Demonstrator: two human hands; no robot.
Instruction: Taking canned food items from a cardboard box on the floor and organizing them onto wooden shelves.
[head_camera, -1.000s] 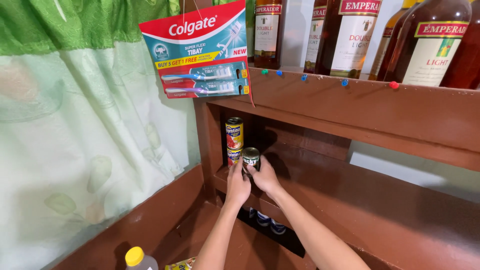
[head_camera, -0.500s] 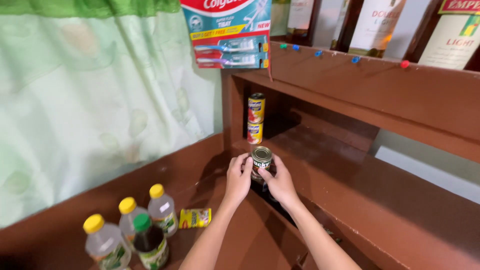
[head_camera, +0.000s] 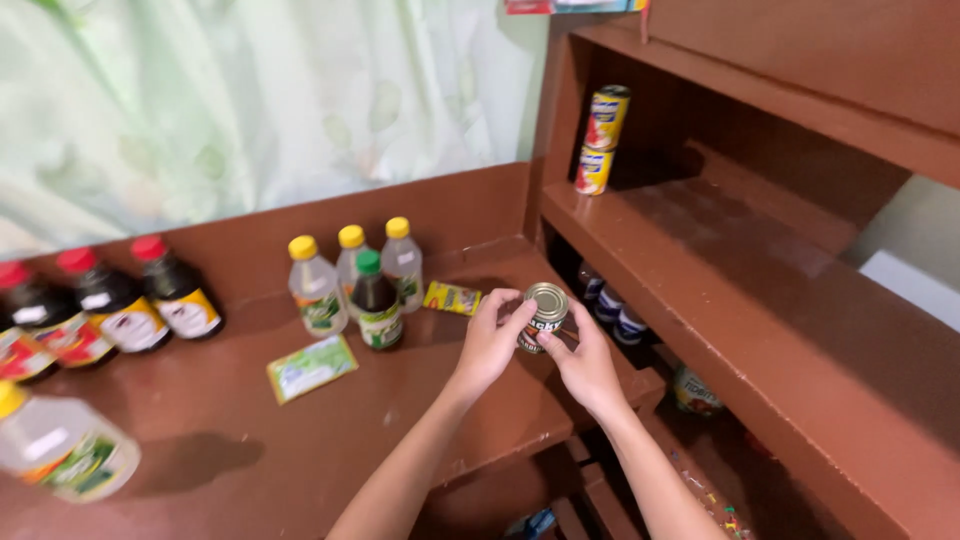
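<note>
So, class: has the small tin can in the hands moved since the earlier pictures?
Yes. The can has come down from beside the stacked cans on the shelf, both hands holding it.

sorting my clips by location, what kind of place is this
Most likely a small shop or stall. Brown wooden shelves hold stacked cans, and rows of matching sauce bottles and yellow-capped bottles stand on the counter. Both hands hold a small can.

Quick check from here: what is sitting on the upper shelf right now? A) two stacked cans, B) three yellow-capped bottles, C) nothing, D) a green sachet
A: two stacked cans stand at the back left corner of the upper shelf, while the yellow-capped bottles and green sachet are down on the counter.
</note>
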